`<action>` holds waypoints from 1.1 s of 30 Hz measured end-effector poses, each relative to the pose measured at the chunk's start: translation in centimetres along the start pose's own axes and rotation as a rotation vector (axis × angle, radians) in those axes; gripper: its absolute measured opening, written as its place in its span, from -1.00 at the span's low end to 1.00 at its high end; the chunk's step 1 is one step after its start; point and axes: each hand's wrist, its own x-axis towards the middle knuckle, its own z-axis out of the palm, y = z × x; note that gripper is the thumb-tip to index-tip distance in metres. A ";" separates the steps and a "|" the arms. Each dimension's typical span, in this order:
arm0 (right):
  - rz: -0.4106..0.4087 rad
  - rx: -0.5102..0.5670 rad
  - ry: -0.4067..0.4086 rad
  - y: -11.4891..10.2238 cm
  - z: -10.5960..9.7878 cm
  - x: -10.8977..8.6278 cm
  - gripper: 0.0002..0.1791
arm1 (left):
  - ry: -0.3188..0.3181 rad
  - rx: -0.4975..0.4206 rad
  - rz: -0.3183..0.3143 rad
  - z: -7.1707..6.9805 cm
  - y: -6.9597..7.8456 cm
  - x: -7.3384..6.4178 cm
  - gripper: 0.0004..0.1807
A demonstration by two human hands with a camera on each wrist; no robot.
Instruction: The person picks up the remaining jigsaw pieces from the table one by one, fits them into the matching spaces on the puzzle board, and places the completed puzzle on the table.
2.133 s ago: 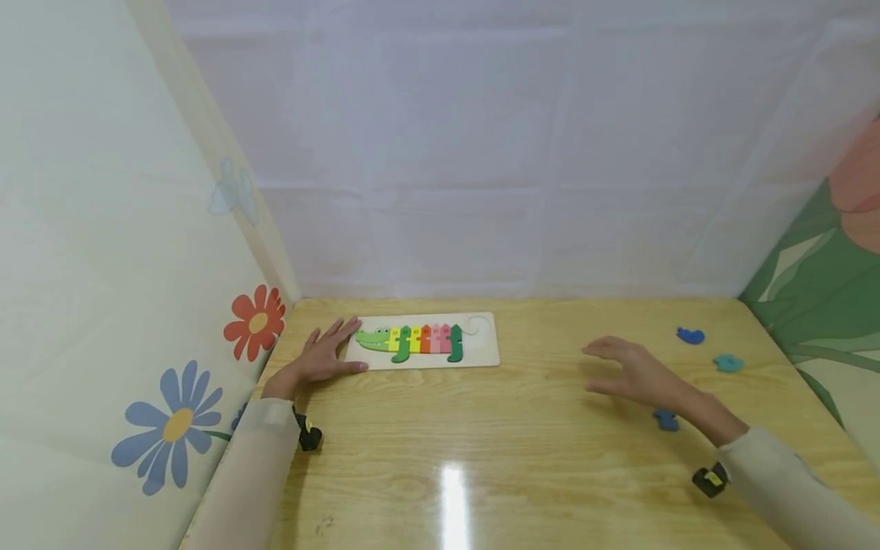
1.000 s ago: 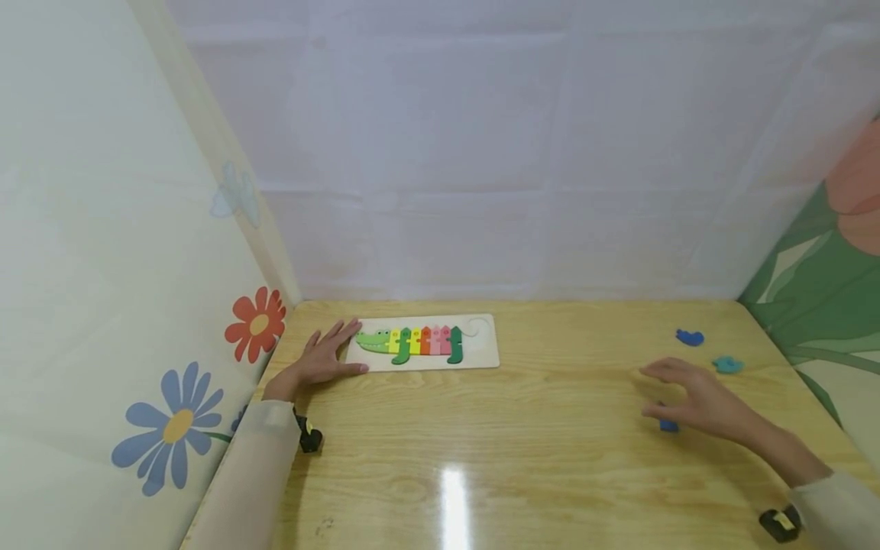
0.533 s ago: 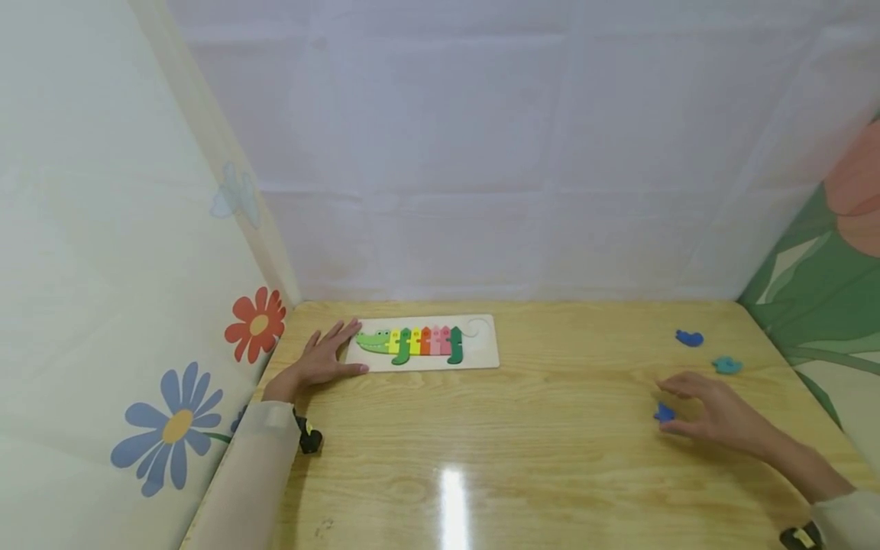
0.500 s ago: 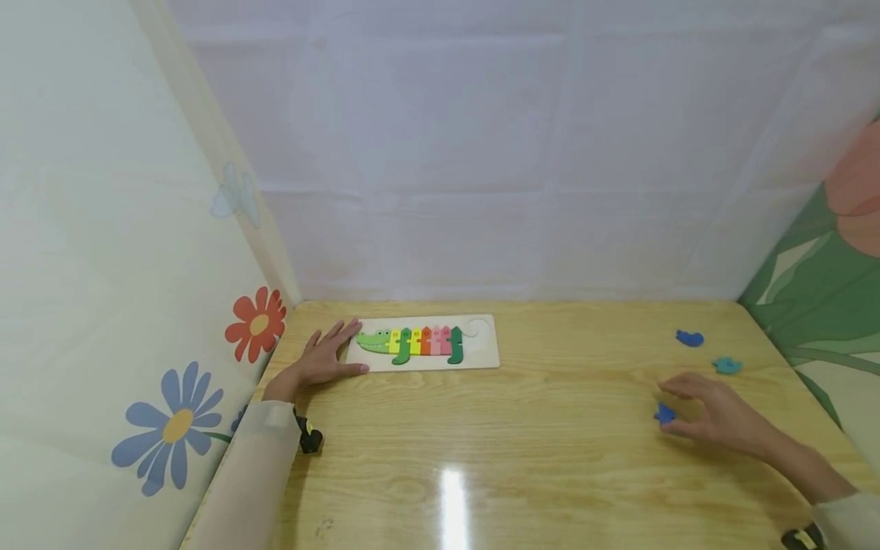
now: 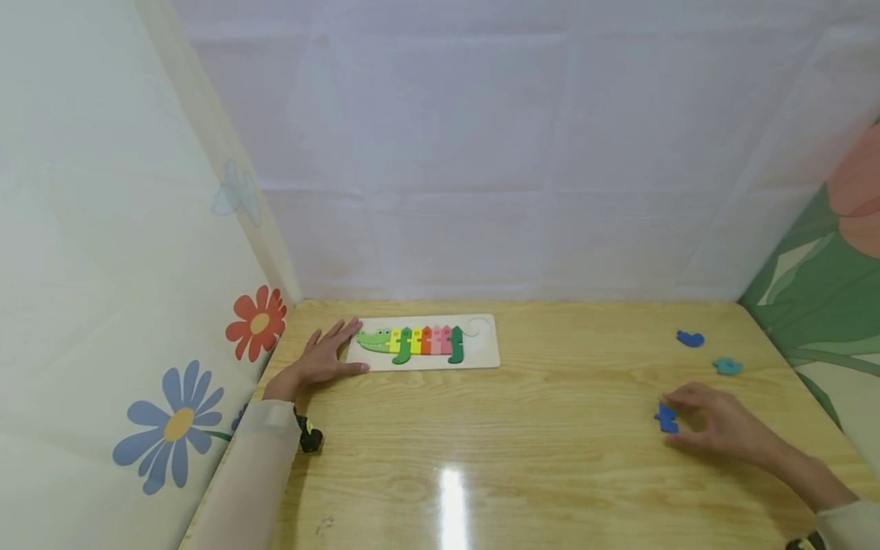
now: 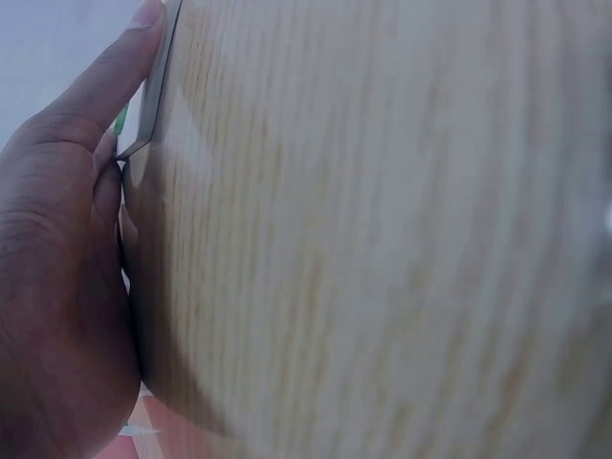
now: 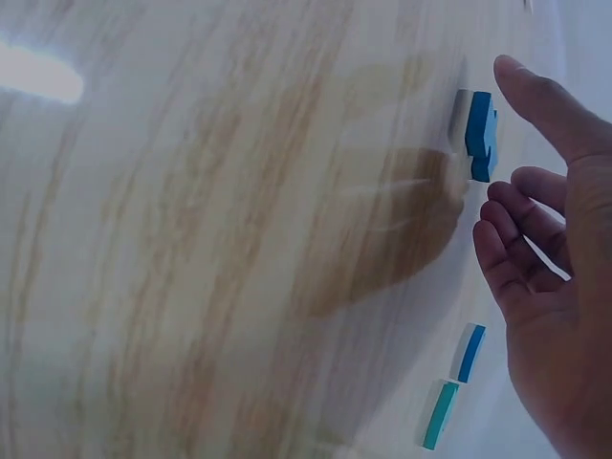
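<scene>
My left hand [image 5: 319,363] rests at the left end of a white puzzle board [image 5: 484,351], thumb and fingers spread along its edges. On the board lies a crocodile puzzle [image 5: 426,341] in green, yellow, orange and pink pieces; an outlined tail shape shows at its right. In the left wrist view the thumb [image 6: 105,76] lies along the board's edge [image 6: 158,86]. My right hand [image 5: 725,428] is low over the table, its thumb and index finger on either side of a blue puzzle piece [image 5: 666,418]. In the right wrist view a gap shows between the fingers and that piece [image 7: 481,134].
A dark blue piece [image 5: 690,338] and a teal piece [image 5: 728,367] lie farther right on the wood-grain table [image 5: 550,451]. White cloth [image 5: 440,191] stands behind, with flower-printed panels [image 5: 179,424] at the sides. Glare [image 5: 454,508] marks the table's front.
My right hand has moved right and nearer to me, from the middle right of the table to around the near blue piece. My left hand and the board stay put.
</scene>
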 end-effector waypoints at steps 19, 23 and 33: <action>-0.014 0.011 0.043 0.7 1.3 -0.3 -0.43 | 0.023 -0.022 0.018 0.1 0.1 -0.2 0.25; -0.030 0.017 0.057 0.7 1.4 -0.2 -0.44 | 0.020 -0.014 0.017 0.1 0.0 -0.2 0.25; -0.038 0.015 0.056 0.5 1.5 0.1 -0.47 | -0.002 0.002 -0.010 0.0 0.2 -0.1 0.21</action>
